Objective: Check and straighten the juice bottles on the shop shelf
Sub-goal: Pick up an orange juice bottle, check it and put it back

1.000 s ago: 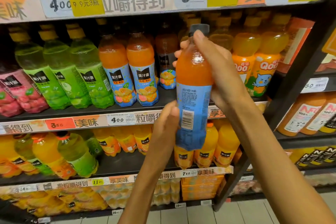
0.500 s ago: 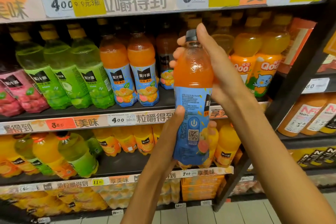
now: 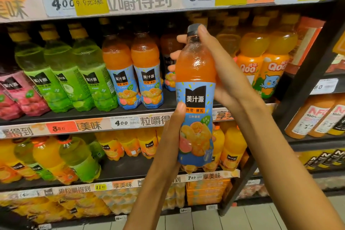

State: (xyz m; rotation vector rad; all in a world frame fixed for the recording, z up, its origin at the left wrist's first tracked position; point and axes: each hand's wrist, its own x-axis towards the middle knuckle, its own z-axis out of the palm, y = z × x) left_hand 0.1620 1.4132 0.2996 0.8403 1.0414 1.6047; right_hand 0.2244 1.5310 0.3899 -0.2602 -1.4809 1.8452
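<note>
I hold an orange juice bottle (image 3: 196, 73) with a blue label and dark cap upright in front of the middle shelf (image 3: 119, 122). My right hand (image 3: 226, 73) grips its neck and shoulder from the right, the thumb at the cap. My left hand (image 3: 172, 132) grips the lower label from the left, the thumb on the label front. The label front faces me. Two matching orange bottles (image 3: 147, 73) stand on the shelf to the left, with a gap behind the held bottle.
Green juice bottles (image 3: 74, 73) and pink packs (image 3: 16, 95) fill the shelf's left. Qoo bottles (image 3: 261, 65) stand at the right. A dark upright post (image 3: 291, 106) divides off another rack. Leaning yellow and green bottles (image 3: 61, 157) lie on the shelf below.
The bottle has been turned in my hands: the barcode side faced me, then the side with a QR code, and the label front faces me now. The hands stayed on it.
</note>
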